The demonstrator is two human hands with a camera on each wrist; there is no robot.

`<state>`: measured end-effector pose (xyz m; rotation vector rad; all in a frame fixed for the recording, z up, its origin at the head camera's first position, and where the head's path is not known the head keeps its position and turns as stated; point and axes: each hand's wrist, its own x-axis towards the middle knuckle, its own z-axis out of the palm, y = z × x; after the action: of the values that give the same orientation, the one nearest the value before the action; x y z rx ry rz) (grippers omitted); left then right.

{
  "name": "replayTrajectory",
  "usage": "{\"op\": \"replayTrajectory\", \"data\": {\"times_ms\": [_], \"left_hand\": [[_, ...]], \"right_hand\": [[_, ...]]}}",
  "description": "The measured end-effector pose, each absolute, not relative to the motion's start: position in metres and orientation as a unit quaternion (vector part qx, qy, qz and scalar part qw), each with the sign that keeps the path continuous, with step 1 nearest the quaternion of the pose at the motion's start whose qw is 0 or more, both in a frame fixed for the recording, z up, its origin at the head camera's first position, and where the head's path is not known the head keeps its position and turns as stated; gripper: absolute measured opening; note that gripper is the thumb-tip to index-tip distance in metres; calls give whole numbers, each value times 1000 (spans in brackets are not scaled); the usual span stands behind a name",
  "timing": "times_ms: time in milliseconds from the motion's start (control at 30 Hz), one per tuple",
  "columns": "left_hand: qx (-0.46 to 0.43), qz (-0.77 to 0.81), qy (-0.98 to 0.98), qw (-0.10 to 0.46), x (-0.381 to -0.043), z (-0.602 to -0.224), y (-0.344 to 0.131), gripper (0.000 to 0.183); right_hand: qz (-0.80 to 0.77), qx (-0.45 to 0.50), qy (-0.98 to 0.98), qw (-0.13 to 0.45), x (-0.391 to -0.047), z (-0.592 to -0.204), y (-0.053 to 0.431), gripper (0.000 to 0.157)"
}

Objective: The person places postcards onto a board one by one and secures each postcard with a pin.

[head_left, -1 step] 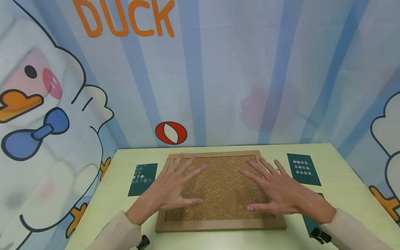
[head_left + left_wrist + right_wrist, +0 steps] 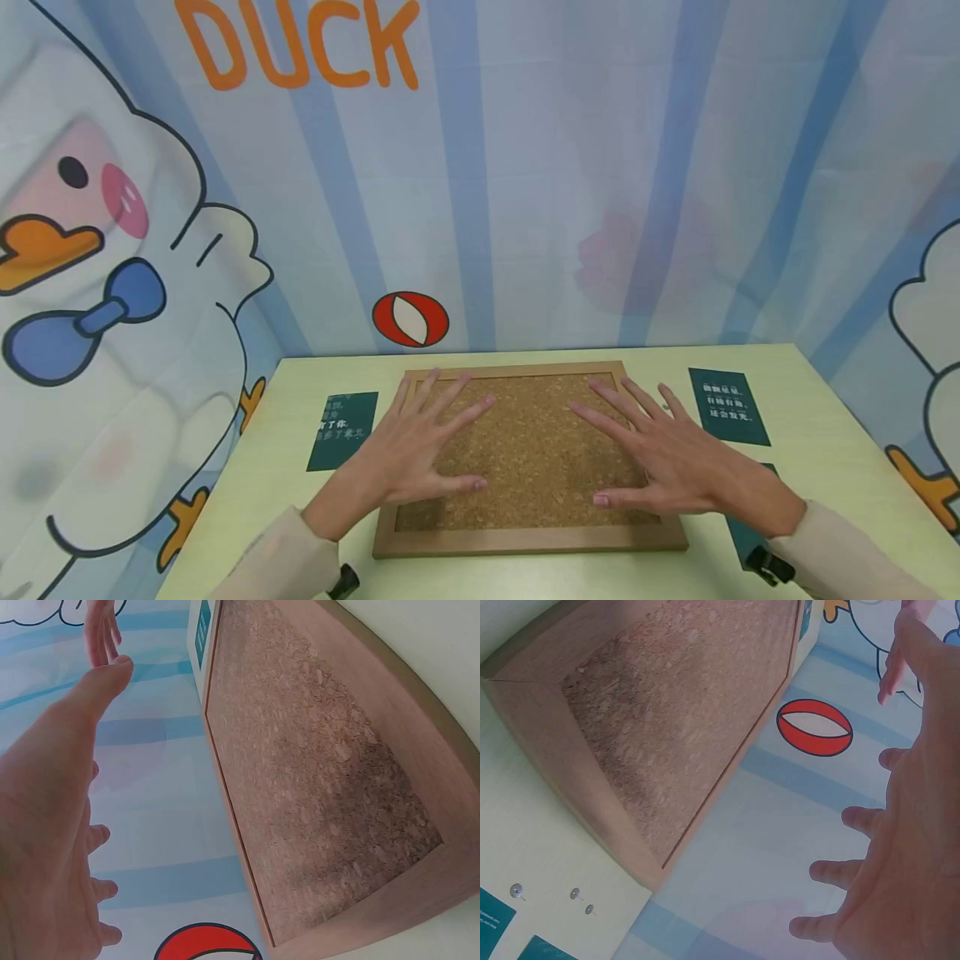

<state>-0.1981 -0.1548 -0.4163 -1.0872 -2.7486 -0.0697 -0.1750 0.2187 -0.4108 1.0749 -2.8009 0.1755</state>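
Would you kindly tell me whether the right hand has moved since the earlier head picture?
No: in the head view, the right hand shows no shift in any direction against the corkboard or the table.

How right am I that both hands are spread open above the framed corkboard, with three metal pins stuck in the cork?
Not quite: the three metal pins aren't stuck in the framed corkboard; the right wrist view shows them on the table beside it. The left hand and right hand are indeed spread open above the board.
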Motion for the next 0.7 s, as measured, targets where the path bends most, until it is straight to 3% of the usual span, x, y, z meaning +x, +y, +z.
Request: {"op": "replayTrajectory", "data": {"times_ms": [700], "left_hand": [[-306, -59, -948, 68, -200, -410, -180, 91]], "right_hand": [[117, 327, -935, 66, -182, -415, 234, 96]]}}
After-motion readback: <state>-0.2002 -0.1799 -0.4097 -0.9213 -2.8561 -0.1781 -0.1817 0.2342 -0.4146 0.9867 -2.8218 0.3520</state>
